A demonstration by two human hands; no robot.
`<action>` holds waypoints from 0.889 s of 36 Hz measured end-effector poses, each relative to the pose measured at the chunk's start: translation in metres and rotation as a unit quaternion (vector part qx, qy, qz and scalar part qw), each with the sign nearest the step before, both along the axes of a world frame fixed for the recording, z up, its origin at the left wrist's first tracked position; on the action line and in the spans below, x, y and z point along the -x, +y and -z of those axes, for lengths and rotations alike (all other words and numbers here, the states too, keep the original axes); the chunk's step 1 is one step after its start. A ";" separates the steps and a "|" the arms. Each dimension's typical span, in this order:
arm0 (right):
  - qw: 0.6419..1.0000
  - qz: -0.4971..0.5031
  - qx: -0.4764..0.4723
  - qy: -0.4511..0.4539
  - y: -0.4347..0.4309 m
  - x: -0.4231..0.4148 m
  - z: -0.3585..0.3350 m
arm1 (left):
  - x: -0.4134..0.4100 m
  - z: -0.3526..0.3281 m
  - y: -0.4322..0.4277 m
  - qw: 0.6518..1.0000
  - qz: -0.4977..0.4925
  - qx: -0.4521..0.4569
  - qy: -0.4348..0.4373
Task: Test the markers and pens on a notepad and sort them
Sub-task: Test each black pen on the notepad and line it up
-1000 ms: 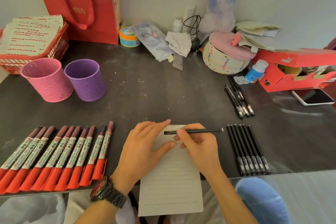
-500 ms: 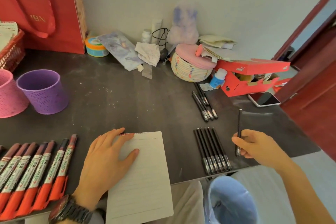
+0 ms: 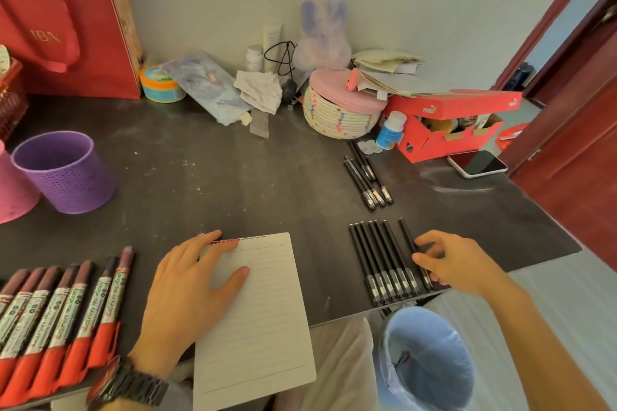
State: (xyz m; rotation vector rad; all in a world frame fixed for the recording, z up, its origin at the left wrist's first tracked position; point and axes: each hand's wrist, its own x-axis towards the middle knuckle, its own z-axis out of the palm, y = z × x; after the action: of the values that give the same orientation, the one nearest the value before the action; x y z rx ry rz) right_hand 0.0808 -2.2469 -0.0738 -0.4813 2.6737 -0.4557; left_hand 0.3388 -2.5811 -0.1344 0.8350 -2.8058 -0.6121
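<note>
Near left on the desk (image 3: 233, 183) we log red markers (image 3: 63, 317) in a side-by-side row, dark caps pointing far. Beyond them stand a pink cup (image 3: 13, 187) and a purple cup (image 3: 65, 173), just beside each other. The left hand (image 3: 187, 297) lies flat on the far-left part of the notepad (image 3: 263, 327), its fingers (image 3: 203, 242) straight and released, gripping nothing. The notepad's near end overhangs the desk edge. To its right lies a row of black pens (image 3: 380, 264), parallel and touching. The right hand (image 3: 460, 264) pinches a single pen (image 3: 407, 238) in its fingers (image 3: 430, 238), just beside the row's right end. We cannot tell whether it touches the desk. Farther off lies a second pen cluster (image 3: 365, 177). A blue bin (image 3: 430, 367) stands near right, below the desk edge.
</note>
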 end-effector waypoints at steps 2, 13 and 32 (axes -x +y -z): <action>1.000 -0.001 0.007 0.002 0.000 0.000 0.002 | 0.000 0.000 0.000 1.000 0.000 0.000 0.001; 0.999 -0.016 0.028 0.000 -0.002 -0.005 0.006 | 0.000 -0.001 0.001 1.000 -0.002 -0.009 -0.001; 0.999 -0.029 0.019 -0.004 -0.004 -0.004 0.006 | 0.000 -0.002 0.002 1.000 -0.001 -0.010 0.006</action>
State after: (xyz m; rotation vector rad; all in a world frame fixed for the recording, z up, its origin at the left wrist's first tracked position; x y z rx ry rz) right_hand 0.0846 -2.2509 -0.0801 -0.5653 2.6396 -0.4916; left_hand 0.3391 -2.5794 -0.1326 0.8342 -2.7915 -0.6436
